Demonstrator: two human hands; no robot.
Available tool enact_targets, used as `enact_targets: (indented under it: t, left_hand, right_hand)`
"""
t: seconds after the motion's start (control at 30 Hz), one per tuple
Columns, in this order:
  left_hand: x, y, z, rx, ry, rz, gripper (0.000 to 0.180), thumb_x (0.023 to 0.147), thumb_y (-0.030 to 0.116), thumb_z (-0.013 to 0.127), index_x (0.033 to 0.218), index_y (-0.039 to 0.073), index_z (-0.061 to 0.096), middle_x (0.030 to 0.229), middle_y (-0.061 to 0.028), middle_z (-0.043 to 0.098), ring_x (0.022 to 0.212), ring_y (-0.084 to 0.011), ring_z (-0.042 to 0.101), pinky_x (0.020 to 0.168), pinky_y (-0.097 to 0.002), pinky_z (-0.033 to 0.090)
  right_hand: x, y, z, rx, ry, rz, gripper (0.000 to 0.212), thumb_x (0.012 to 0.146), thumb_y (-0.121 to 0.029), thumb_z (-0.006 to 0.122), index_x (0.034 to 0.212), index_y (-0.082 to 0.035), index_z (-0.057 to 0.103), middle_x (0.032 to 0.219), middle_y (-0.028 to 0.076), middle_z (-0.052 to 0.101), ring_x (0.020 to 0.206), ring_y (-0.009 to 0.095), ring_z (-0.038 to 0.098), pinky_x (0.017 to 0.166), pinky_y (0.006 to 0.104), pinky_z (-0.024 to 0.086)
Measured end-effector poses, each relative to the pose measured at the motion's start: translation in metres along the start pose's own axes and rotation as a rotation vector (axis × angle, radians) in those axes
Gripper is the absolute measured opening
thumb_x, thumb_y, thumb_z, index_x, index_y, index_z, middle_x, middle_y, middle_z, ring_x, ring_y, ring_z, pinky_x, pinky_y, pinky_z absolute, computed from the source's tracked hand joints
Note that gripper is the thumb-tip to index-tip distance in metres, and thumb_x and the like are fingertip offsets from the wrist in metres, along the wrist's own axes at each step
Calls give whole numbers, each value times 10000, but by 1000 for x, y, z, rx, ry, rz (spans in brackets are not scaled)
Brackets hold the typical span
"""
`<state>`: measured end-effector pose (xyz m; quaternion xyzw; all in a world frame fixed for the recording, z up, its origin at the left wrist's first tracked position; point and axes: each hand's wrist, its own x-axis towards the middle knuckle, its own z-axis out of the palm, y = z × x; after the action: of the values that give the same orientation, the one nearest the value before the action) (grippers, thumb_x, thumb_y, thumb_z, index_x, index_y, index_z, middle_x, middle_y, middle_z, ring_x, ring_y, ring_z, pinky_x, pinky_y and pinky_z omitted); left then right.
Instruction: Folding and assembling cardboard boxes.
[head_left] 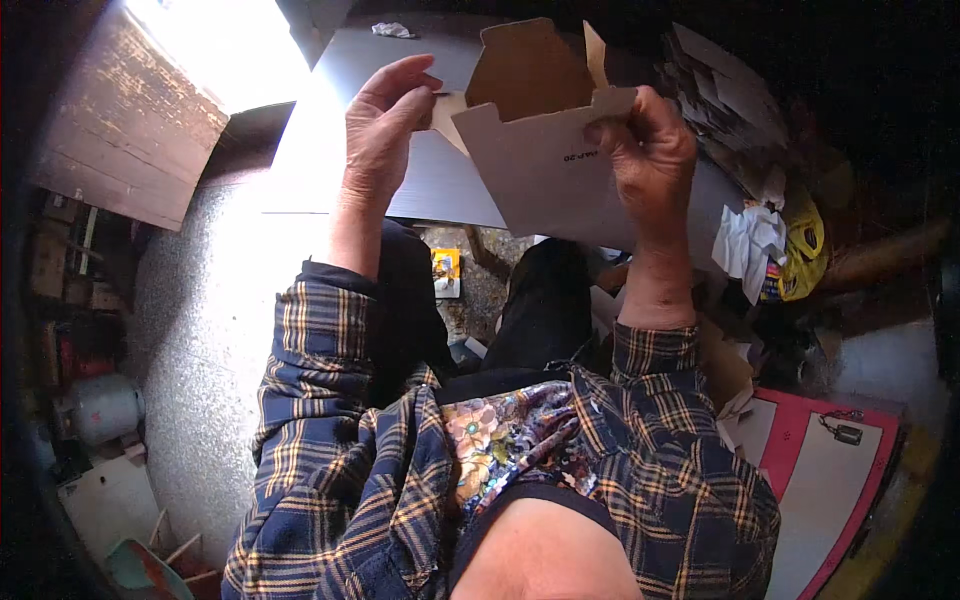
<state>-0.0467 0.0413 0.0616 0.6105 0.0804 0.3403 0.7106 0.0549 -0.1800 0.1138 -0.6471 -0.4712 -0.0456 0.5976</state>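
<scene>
A white cardboard box [540, 170] with a bare brown inside is held up in front of me over the table, its top open and its flaps standing out. My right hand [655, 150] grips its right upper edge, the thumb on the white outer face and the fingers curled by the rim. At the box's left side, my left hand [380, 125] has its thumb and bent fingers at a pale side flap [452, 122]. The thumb hides part of that flap's edge. A narrow flap [596, 55] sticks up at the far right corner.
Under the box stands a light grey table [330, 150], with a crumpled white scrap [393, 30] at its far edge. Flat cardboard pieces [725, 90] are stacked at the far right. Nearer lie a yellow plastic bag [805, 250] and a pink-edged panel [790, 460]. A wooden board [130, 110] stands left.
</scene>
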Motion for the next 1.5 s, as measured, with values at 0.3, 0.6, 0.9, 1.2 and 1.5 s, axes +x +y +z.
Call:
enact_targets:
  t: [0.3, 0.6, 0.9, 1.2, 1.5]
  left_hand:
    - [-1, -4, -1, -152, -92, 31, 412, 903, 362, 540, 1138, 28, 595, 1004, -84, 613, 827, -151, 592, 733, -275, 476]
    - [-2, -3, 1, -79, -264, 77, 610, 889, 453, 504, 1342, 54, 411, 1287, -123, 491, 1081, -191, 534, 919, -366, 424]
    - [-6, 0, 14, 59, -377, 82, 713, 809, 458, 601, 1362, 62, 385, 1279, -130, 499, 1085, -202, 544, 907, -344, 450]
    - [-4, 2, 29, 239, -306, 114, 685, 801, 419, 596, 1357, 69, 399, 1260, -139, 519, 1119, -229, 530, 956, -408, 427]
    - [19, -8, 55, 257, -219, 254, 456, 832, 227, 531, 1260, 77, 486, 1067, -140, 622, 1032, -247, 570, 878, -366, 460]
  right_hand:
    - [-10, 11, -3, 86, 105, -17, 84, 820, -58, 651, 894, -36, 618, 754, -11, 624, 712, 53, 556, 687, 219, 454]
    - [-8, 9, -7, 89, 58, -9, 94, 829, -58, 647, 913, -31, 615, 781, -14, 624, 732, 47, 551, 696, 213, 454]
    - [-6, 18, -13, 175, 44, 2, 26, 836, -24, 610, 838, -50, 607, 767, -38, 607, 726, 49, 535, 674, 230, 450]
    - [-3, 26, -9, 117, 82, -66, 36, 823, -22, 633, 841, -45, 613, 773, -17, 634, 730, 54, 556, 665, 227, 458]
    - [-13, 28, -8, -130, 268, -197, 61, 812, -48, 660, 863, -54, 626, 737, -17, 627, 696, 60, 554, 638, 232, 459]
